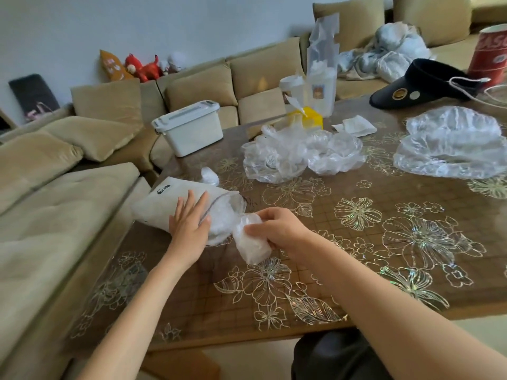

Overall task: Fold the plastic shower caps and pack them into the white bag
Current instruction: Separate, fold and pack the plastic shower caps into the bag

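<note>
The white bag (162, 202) is lying on its side at the left edge of the tabletop (370, 242), its open mouth facing right. Crumpled clear plastic (223, 219) is showing in that mouth. The left grip (189, 223) is resting flat on the bag just behind the mouth, fingers straight and spread, grasping nothing. The right grip (277, 229) is grasping a folded cap (251, 244), with fingers and thumb curled round its upper end. The cap's top is sitting just beside the bag's mouth, and its lower end is hanging free over the tabletop.

A loose heap of unfolded caps (299, 153) is lying near the middle of the tabletop, well apart from the bag. A second, spread-out cap (450, 144) is lying further right. A small white wad (210, 175) is sitting just beyond the bag.

At the far side a yellow box (308, 119) is standing beside an upright clear packet (322, 67), with a flat white sachet (355, 126) near them. A black visor (419, 83) and a red can (491, 53) are sitting at the far right corner. A white lidded tub (189, 128) is sitting off the tabletop's far left corner, against the beige sofa (82, 165). Soft toys (142, 68) are sitting on the sofa back, and a heap of pale cloth (389, 50) is lying on its seat.
</note>
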`<control>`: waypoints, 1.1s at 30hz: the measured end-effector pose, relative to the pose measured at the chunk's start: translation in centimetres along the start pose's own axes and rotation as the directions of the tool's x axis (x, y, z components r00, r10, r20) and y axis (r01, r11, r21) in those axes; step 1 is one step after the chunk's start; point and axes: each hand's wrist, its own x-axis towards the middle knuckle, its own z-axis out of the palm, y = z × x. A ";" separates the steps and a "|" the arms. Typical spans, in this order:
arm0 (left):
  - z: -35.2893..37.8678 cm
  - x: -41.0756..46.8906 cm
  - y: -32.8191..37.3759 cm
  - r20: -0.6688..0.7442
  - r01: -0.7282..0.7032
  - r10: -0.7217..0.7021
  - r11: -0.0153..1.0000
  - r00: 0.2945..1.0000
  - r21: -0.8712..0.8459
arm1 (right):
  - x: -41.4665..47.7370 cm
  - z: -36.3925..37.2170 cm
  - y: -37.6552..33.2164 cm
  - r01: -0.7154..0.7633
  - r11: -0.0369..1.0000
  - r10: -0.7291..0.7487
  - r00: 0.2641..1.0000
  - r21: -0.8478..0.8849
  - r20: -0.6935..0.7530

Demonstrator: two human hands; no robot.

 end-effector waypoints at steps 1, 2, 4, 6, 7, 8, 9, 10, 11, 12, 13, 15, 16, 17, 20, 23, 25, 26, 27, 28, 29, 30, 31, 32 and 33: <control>-0.2 -0.1 0.1 0.003 0.006 -0.006 1.000 1.000 -0.029 | 0.0 0.6 0.0 0.001 1.000 -0.002 1.000 0.022 0.011; -0.3 -0.3 0.3 0.006 0.006 -0.006 0.998 1.000 -0.062 | 0.1 1.1 0.0 0.002 0.999 -0.004 1.000 0.055 0.022; -0.4 -0.9 0.8 0.011 -0.004 0.006 0.986 1.000 -0.164 | 0.2 2.0 0.1 0.000 0.990 -0.007 0.999 0.144 0.046; -0.7 -1.6 1.3 0.002 -0.017 0.019 0.952 1.000 -0.306 | 0.5 3.0 0.0 0.005 0.976 -0.015 0.999 0.216 0.047; -0.8 -2.1 1.6 0.005 -0.022 0.025 0.933 1.000 -0.360 | 0.7 3.3 0.1 0.004 0.971 -0.012 0.999 0.240 0.033; -0.9 -2.7 2.2 0.012 -0.031 0.039 0.919 0.999 -0.392 | 0.8 3.5 0.2 0.004 0.967 -0.006 1.000 0.255 0.005; -1.1 -3.3 2.5 0.002 -0.043 0.048 0.908 0.999 -0.417 | 1.0 3.8 0.2 0.011 0.969 -0.007 1.000 0.247 -0.016; -1.2 -3.8 2.8 -0.009 -0.056 0.058 0.900 0.998 -0.432 | 1.1 4.0 0.2 0.019 0.973 -0.010 0.999 0.231 -0.039; -1.3 -4.3 3.2 -0.020 -0.068 0.066 0.895 0.998 -0.441 | 1.3 4.0 0.2 0.033 0.981 -0.020 0.998 0.192 -0.066; -1.4 -4.6 3.5 -0.030 -0.077 0.071 0.891 0.997 -0.448 | 1.4 4.0 0.2 0.046 0.991 -0.034 0.995 0.123 -0.096; -1.5 -4.9 3.7 -0.039 -0.084 0.075 0.888 0.996 -0.452 | 1.4 4.0 0.2 0.053 0.998 -0.049 0.991 0.026 -0.124; -1.5 -5.0 3.8 -0.052 -0.092 0.077 0.889 0.996 -0.449 | 1.3 4.0 0.3 0.036 0.979 -0.074 0.979 -0.199 -0.188; -1.5 -4.9 3.9 -0.056 -0.092 0.075 0.890 0.996 -0.446 | 1.1 3.9 0.1 0.017 0.954 -0.085 0.973 -0.300 -0.213; -1.4 -4.9 3.9 -0.053 -0.087 0.071 0.890 0.996 -0.447 | 0.9 3.7 -0.2 -0.002 0.932 -0.079 0.975 -0.362 -0.210; -1.3 -5.0 4.1 -0.033 -0.070 0.062 0.880 0.998 -0.471 | -0.2 2.9 -2.2 -0.006 0.968 -0.002 1.000 -0.251 -0.030; -1.1 -5.1 4.1 -0.043 -0.072 0.059 0.869 0.997 -0.490 | -1.0 3.8 -2.8 0.002 0.999 -0.007 0.996 0.055 0.085; -0.9 -5.3 4.3 -0.051 -0.077 0.060 0.872 0.997 -0.483 | -0.4 5.3 -2.1 -0.002 0.979 0.008 0.999 0.205 -0.031; -0.7 -5.5 4.4 -0.055 -0.075 0.055 0.874 0.997 -0.480 | 0.3 6.1 -1.7 -0.013 0.972 0.039 0.993 0.236 -0.108; -0.6 -5.8 4.5 -0.064 -0.066 0.039 0.872 0.997 -0.486 | 0.6 6.9 -1.4 -0.022 0.976 0.063 0.980 0.216 -0.187; -0.4 -6.1 4.6 -0.076 -0.057 0.022 0.868 0.997 -0.493 | 1.1 7.6 -0.9 -0.014 0.985 0.060 0.964 0.175 -0.260; -0.1 -6.4 4.6 -0.093 -0.057 0.013 0.868 0.996 -0.493 | 1.4 8.2 -0.6 -0.003 0.992 0.044 0.945 0.125 -0.324; 0.2 -6.6 4.5 -0.113 -0.062 0.008 0.875 0.994 -0.481 | 1.7 8.5 -0.3 0.002 0.996 0.031 0.924 0.087 -0.380; 0.5 -6.9 4.4 -0.136 -0.071 0.009 0.885 0.991 -0.460 | 1.8 8.6 -0.4 -0.013 0.997 0.044 0.909 0.077 -0.414; 0.7 -7.0 4.1 -0.162 -0.094 0.026 0.899 0.986 -0.427 | 2.2 8.4 -0.5 -0.053 0.998 0.067 0.910 0.046 -0.408; 1.0 -7.0 3.7 -0.188 -0.126 0.057 0.919 0.980 -0.374 | 2.4 7.9 -0.9 -0.119 0.993 0.111 0.916 0.003 -0.385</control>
